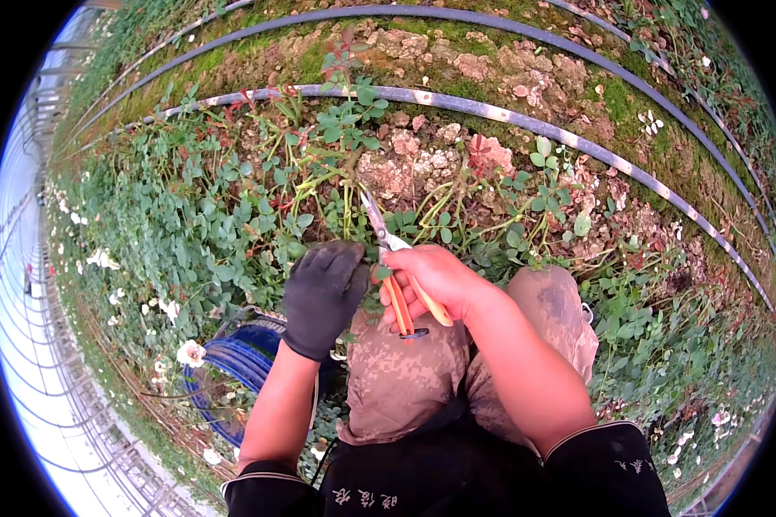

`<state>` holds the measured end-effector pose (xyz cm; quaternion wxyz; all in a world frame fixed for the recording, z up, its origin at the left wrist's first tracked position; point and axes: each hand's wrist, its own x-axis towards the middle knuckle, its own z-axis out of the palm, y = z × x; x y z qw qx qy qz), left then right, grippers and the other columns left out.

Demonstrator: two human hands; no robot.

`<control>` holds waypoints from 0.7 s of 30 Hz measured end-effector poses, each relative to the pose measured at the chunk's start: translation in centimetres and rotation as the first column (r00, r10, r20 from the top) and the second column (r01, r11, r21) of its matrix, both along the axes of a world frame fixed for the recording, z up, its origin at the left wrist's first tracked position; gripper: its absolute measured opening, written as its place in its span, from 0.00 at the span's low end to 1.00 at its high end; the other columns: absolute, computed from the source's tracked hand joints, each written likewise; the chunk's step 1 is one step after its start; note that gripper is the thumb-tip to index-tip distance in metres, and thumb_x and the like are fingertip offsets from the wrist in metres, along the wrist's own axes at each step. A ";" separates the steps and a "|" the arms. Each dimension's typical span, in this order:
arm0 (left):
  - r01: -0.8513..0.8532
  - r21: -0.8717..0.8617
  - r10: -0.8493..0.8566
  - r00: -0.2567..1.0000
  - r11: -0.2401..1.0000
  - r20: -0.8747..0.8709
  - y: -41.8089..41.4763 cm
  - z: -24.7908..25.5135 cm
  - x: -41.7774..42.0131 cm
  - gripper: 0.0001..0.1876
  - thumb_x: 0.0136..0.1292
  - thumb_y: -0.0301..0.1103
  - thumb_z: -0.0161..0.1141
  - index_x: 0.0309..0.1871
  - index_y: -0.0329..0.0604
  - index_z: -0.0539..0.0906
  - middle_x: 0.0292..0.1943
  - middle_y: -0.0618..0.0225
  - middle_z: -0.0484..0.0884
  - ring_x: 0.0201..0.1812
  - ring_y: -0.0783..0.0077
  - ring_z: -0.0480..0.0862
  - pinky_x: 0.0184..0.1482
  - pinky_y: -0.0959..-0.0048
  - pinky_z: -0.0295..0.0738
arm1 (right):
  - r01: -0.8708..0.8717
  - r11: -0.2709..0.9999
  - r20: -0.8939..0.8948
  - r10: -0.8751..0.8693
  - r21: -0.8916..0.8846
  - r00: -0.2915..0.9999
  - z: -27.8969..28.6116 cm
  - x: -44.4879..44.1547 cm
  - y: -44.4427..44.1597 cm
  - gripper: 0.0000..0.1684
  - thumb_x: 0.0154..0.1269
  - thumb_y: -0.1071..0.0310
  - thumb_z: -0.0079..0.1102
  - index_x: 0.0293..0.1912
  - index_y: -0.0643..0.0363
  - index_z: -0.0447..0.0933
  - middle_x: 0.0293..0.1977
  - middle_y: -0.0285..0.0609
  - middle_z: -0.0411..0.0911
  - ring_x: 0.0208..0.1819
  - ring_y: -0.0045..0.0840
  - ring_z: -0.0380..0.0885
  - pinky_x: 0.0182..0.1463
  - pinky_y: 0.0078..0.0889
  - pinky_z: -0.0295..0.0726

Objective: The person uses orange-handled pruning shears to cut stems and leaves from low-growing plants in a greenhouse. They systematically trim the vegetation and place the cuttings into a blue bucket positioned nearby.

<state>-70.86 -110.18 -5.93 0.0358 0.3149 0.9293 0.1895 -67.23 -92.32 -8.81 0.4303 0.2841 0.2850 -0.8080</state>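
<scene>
My bare right hand [436,278] grips garden pruning shears [398,304] with orange handles. Their narrow metal blades point away from me, with the tips beside green cut stems [347,200] at the base of a rose bush [349,119]. Just left of the shears is my left hand [326,294] in a dark glove, its back to the camera and its fingers curled. A green leaf [383,272] shows between the two hands. Whether the glove holds a stem is hidden.
Dark irrigation pipes [491,115] cross the mossy soil [465,64] beyond the plants. At my left lies a blue bucket-like container [233,358], near a pale rose [191,353]. My knees [404,368], in camouflage trousers, are close below my hands. Leafy rose plants spread along both sides.
</scene>
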 end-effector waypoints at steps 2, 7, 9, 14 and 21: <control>0.014 -0.020 -0.015 0.999 1.000 -0.048 -1.6 -3.4 0.5 0.11 0.51 0.26 0.62 0.40 0.44 0.83 0.37 0.64 0.83 0.43 0.55 0.80 0.45 0.63 0.76 | 0.006 1.000 -0.080 -0.006 -0.006 0.997 -0.1 -0.2 0.8 0.21 0.71 0.57 0.43 0.45 0.68 0.70 0.28 0.46 0.76 0.27 0.35 0.81 0.30 0.41 0.84; -0.211 0.195 0.217 0.976 0.958 -0.009 -1.1 -5.8 0.4 0.05 0.58 0.27 0.59 0.38 0.42 0.81 0.32 0.62 0.82 0.34 0.56 0.80 0.39 0.65 0.75 | 0.040 0.999 -0.169 -0.033 0.036 0.985 0.0 -0.4 1.8 0.21 0.72 0.57 0.40 0.46 0.67 0.71 0.28 0.44 0.77 0.27 0.34 0.82 0.31 0.39 0.84; -0.537 0.485 0.302 0.823 0.690 0.482 -0.1 -5.6 1.3 0.05 0.60 0.29 0.57 0.37 0.40 0.80 0.32 0.60 0.82 0.32 0.56 0.80 0.39 0.68 0.75 | 0.043 0.997 -0.185 -0.031 0.066 0.982 0.1 -0.1 2.6 0.21 0.72 0.57 0.40 0.47 0.67 0.71 0.28 0.44 0.77 0.28 0.33 0.82 0.32 0.39 0.84; -0.283 0.225 0.215 0.934 0.932 0.286 -2.8 -11.5 1.3 0.12 0.58 0.30 0.56 0.45 0.39 0.78 0.37 0.53 0.82 0.39 0.50 0.82 0.41 0.63 0.74 | -0.002 0.989 -0.305 0.047 0.145 0.951 1.3 -0.6 3.0 0.20 0.70 0.57 0.43 0.46 0.65 0.73 0.28 0.42 0.77 0.28 0.32 0.82 0.32 0.36 0.84; -0.458 0.217 0.136 0.623 0.862 0.771 -3.9 -7.1 -1.1 0.13 0.61 0.30 0.57 0.48 0.38 0.81 0.39 0.64 0.84 0.38 0.73 0.81 0.42 0.73 0.75 | -0.220 0.917 -0.372 0.342 0.334 0.863 1.1 0.0 3.4 0.20 0.67 0.58 0.48 0.42 0.69 0.72 0.26 0.45 0.77 0.25 0.32 0.82 0.25 0.37 0.84</control>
